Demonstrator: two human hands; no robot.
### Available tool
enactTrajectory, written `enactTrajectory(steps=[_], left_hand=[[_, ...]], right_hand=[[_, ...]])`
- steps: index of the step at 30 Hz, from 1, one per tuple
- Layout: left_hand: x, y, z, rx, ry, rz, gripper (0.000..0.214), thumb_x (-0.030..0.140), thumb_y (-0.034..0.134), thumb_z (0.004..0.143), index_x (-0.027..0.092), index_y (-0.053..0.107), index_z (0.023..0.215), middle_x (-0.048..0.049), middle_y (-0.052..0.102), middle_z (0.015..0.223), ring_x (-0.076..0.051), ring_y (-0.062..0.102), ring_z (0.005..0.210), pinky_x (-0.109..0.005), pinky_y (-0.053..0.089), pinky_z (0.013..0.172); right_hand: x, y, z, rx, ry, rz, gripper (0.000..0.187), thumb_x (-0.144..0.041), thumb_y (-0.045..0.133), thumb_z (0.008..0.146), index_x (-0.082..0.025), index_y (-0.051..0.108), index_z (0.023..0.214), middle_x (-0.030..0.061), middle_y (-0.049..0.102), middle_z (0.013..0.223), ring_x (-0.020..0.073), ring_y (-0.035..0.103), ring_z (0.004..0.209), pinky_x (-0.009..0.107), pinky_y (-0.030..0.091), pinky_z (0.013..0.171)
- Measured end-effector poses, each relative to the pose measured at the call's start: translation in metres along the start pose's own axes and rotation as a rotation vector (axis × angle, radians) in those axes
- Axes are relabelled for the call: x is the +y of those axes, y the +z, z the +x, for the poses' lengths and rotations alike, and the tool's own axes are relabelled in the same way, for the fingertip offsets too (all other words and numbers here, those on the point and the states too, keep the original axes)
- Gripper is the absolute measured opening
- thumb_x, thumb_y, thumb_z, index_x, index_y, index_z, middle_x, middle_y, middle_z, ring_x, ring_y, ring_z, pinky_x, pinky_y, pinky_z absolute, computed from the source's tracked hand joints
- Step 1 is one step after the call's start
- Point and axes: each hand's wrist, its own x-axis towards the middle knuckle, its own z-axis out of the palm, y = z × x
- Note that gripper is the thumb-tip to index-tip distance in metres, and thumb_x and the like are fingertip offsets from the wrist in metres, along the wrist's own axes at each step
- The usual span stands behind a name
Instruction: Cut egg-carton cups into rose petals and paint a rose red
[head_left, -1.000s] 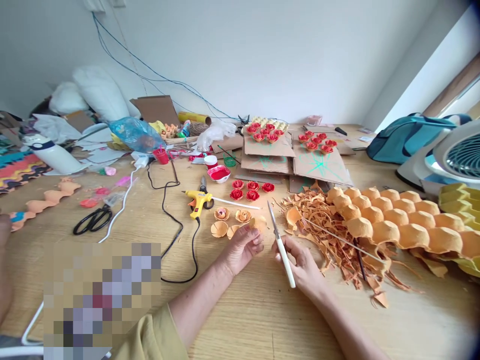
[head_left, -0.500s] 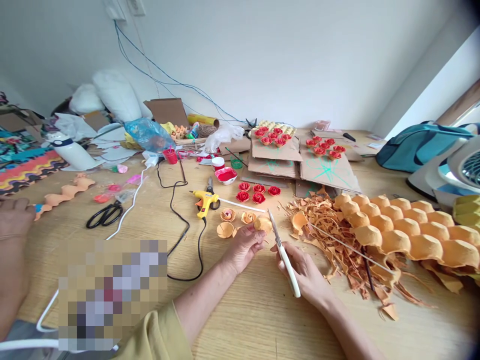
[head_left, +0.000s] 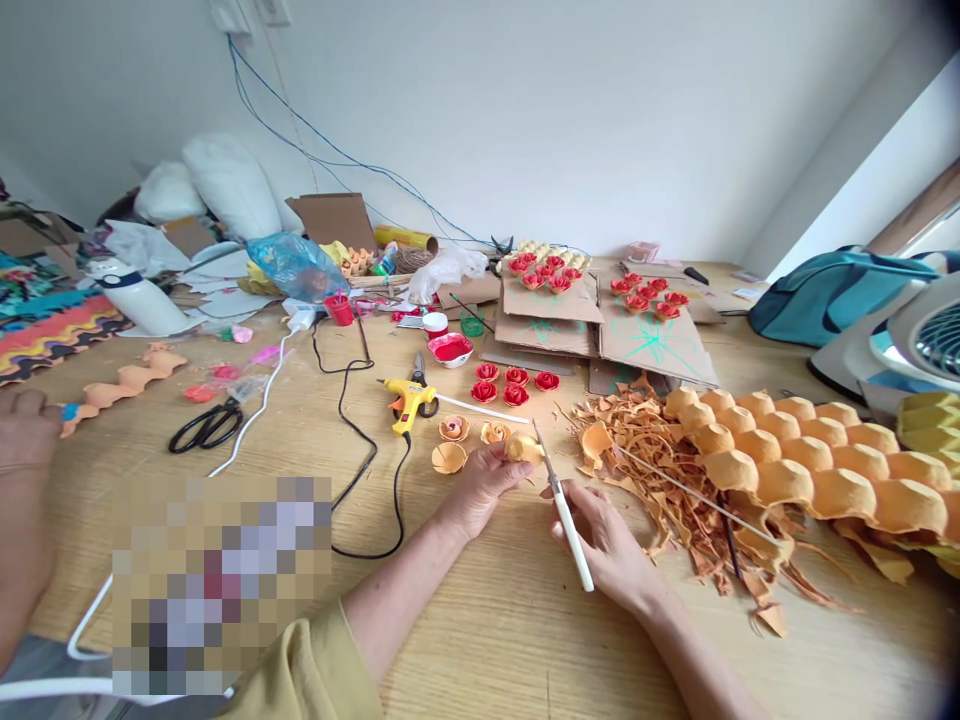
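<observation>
scissors (head_left: 571, 540) slant up, gripped in the curled right hand (head_left: 601, 540); the left hand (head_left: 484, 487), angled inward, pinches an orange cup (head_left: 523, 447) right by the blades.

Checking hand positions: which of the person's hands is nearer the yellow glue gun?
Left: the left hand is below and right of the yellow glue gun in the picture; the right hand is farther right and lower.
</observation>
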Motion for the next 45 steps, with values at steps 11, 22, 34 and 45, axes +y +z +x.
enactTrajectory(steps=[11, 22, 34, 45], left_hand=[[-0.005, 0.003, -0.002, -0.089, 0.041, 0.034, 0.025, 0.031, 0.085, 0.066, 0.013, 0.073, 0.079, -0.002, 0.067, 0.076, -0.012, 0.054, 0.072, -0.027, 0.041, 0.075], [-0.007, 0.009, -0.006, -0.127, 0.018, 0.027, 0.025, 0.031, 0.083, 0.068, 0.013, 0.073, 0.082, -0.0037, 0.07, 0.079, -0.015, 0.059, 0.075, -0.03, 0.046, 0.076], [-0.008, 0.005, -0.004, -0.091, -0.011, 0.001, 0.024, 0.029, 0.086, 0.064, 0.014, 0.072, 0.076, 0.001, 0.062, 0.07, -0.009, 0.046, 0.064, -0.024, 0.036, 0.065], [-0.005, 0.007, -0.006, -0.108, -0.029, -0.06, 0.023, 0.029, 0.085, 0.066, 0.015, 0.07, 0.077, 0.0025, 0.059, 0.072, -0.007, 0.039, 0.063, -0.023, 0.026, 0.057]], right_hand=[[0.011, 0.002, -0.002, -0.044, -0.083, 0.082, 0.03, -0.051, 0.045, 0.094, -0.022, 0.051, 0.092, 0.0042, 0.058, 0.088, 0.0231, 0.05, 0.085, 0.036, 0.04, 0.08], [0.012, 0.003, -0.001, -0.003, -0.162, -0.006, 0.024, -0.045, 0.042, 0.094, -0.022, 0.049, 0.093, 0.0047, 0.055, 0.09, 0.024, 0.051, 0.088, 0.039, 0.042, 0.084], [0.006, 0.002, 0.0, -0.006, -0.146, 0.07, 0.026, -0.045, 0.042, 0.094, -0.023, 0.045, 0.082, 0.0026, 0.051, 0.081, 0.0231, 0.046, 0.084, 0.036, 0.039, 0.078], [0.008, 0.004, -0.002, 0.024, -0.149, 0.11, 0.028, -0.045, 0.042, 0.095, -0.022, 0.047, 0.079, 0.0017, 0.05, 0.077, 0.0214, 0.044, 0.079, 0.035, 0.036, 0.075]])
